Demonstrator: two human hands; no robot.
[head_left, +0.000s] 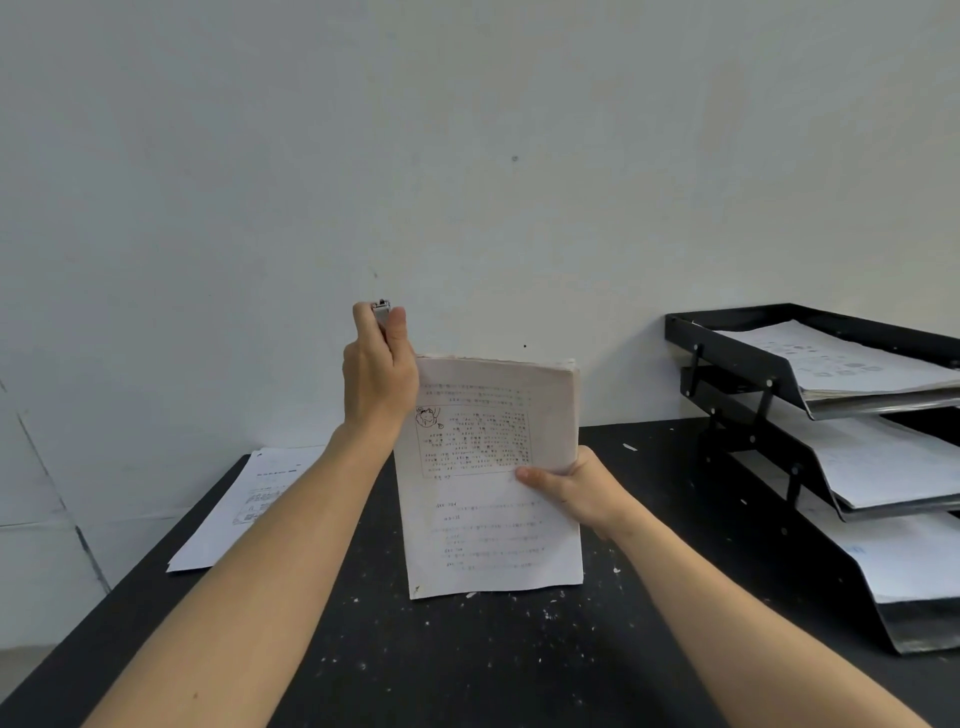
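Fingers and thumb of the left hand (379, 374) are curled tight round a small metal piece (381, 307), of which only the silvery tip pokes out above the knuckles; what sort of tool it is I cannot tell from where I stand; the fist sits right at the top left corner of the paper stack (493, 519), overlapping that corner. The right hand (576, 491) pinches the same stack at its right edge, about halfway down, thumb flat across the printed front, the other fingers tucked behind and out of sight. The stack stands upright, leaning a little, its bottom edge resting on the black table (467, 665); the front page carries blocks of print and a small drawing in a box.

Further out, at the left end of the table, a few loose sheets (244, 509) lie flat, one corner hanging over the edge. To the right stands a black three-tier rack; its top tray (748, 358) holds a thick pile of printed pages (841, 364); the middle tray (753, 441) holds a thinner pile (883, 462); the bottom tray (831, 582) holds white sheets (914, 566) too.
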